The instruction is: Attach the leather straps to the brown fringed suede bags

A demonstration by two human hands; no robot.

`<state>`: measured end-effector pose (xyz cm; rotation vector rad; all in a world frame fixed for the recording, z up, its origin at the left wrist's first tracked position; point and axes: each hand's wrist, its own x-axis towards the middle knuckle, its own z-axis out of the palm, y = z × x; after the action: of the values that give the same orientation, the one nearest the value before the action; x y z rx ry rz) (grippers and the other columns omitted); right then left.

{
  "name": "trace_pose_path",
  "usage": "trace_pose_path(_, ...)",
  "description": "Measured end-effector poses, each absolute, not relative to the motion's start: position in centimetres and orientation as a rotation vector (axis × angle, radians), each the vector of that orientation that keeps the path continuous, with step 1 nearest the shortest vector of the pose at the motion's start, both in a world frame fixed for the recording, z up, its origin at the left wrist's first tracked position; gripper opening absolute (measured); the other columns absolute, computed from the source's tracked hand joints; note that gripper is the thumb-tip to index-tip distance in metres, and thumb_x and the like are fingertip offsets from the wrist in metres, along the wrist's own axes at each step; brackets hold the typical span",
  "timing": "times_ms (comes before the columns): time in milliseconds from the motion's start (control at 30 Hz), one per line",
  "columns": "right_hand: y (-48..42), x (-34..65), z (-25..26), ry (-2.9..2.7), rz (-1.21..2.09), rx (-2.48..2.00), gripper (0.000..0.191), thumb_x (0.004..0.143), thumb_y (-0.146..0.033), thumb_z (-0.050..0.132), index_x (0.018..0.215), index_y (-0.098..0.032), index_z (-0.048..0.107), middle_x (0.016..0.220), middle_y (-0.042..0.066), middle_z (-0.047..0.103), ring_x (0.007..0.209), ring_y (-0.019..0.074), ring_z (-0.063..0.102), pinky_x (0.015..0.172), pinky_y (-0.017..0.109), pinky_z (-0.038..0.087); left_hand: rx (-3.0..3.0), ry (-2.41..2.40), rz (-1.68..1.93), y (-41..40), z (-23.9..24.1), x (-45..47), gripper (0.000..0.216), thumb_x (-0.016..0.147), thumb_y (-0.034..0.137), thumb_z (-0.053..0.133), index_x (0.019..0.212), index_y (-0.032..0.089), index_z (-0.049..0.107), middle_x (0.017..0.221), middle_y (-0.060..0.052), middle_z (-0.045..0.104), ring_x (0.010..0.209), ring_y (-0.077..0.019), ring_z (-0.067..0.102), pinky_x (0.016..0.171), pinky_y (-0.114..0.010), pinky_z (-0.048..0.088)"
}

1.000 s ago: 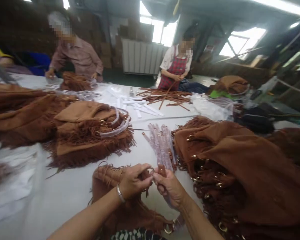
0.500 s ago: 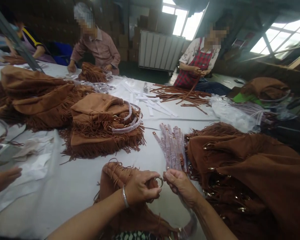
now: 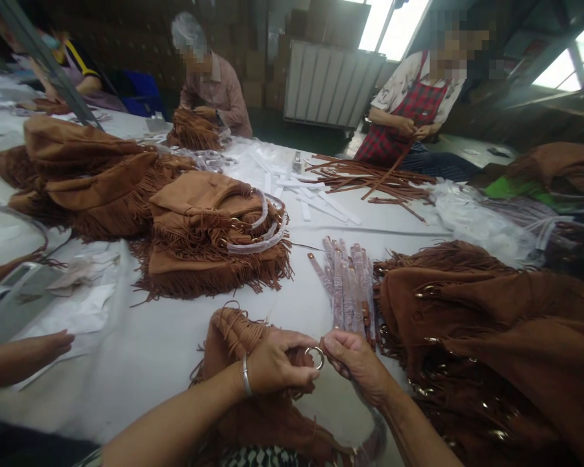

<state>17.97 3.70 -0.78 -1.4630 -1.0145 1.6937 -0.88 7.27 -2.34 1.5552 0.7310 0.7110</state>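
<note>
A brown fringed bag [image 3: 228, 350] lies in front of me at the table's near edge. My left hand [image 3: 282, 363], with a bangle at its wrist, is closed on a metal ring [image 3: 315, 358] at the bag's side. Right beside the ring, my right hand [image 3: 353, 357] pinches the end of a bag handle [image 3: 377, 428], whose plastic-wrapped length curves down below the hand toward the bag. The fingers hide most of that handle end. Several plastic-wrapped handles [image 3: 348, 285] lie just beyond my right hand.
Brown bags with metal rings [image 3: 472, 311] are heaped at the right. Finished-looking fringed bags [image 3: 214, 227] with wrapped handles stand at left centre. Brown straps [image 3: 370, 175] and white strips [image 3: 316, 201] lie farther back. Another person's hand [image 3: 34, 353] reaches in at the left. Co-workers stand across the table.
My right hand has brought the handle end closer, up against the metal ring. The view has shifted slightly left. Across the table, the person in pink has drawn both hands to a fringed bag.
</note>
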Motion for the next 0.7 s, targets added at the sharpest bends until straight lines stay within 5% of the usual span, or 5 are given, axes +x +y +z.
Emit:
trace_pose_path(367, 4.5, 19.0, 0.6, -1.211, 1.829, -1.440, 0.043, 0.072, -0.054, 0.062, 0.063, -0.012, 0.055, 0.047, -0.005, 0.041, 0.042, 0.0042, 0.028, 0.041, 0.019, 0.015, 1.323, 0.560, 0.515, 7.1, -2.6, -1.1, 0.039, 0.063, 0.023, 0.070, 0.098, 0.011, 0.057, 0.059, 0.003, 0.057, 0.047, -0.0056, 0.049, 0.045, -0.014, 0.039)
trace_pose_path(700, 1.6, 15.7, -1.9, -0.548, 1.818, -1.207, 0.034, 0.072, -0.044, 0.068, 0.078, -0.014, 0.053, 0.048, -0.010, 0.033, 0.037, 0.0007, 0.019, 0.035, 0.015, 0.010, 1.344, 0.621, 0.541, 8.0, -3.0, -0.5, 0.031, 0.067, 0.030, 0.068, 0.089, 0.011, 0.054, 0.056, 0.004, 0.051, 0.044, -0.0049, 0.044, 0.043, -0.015, 0.036)
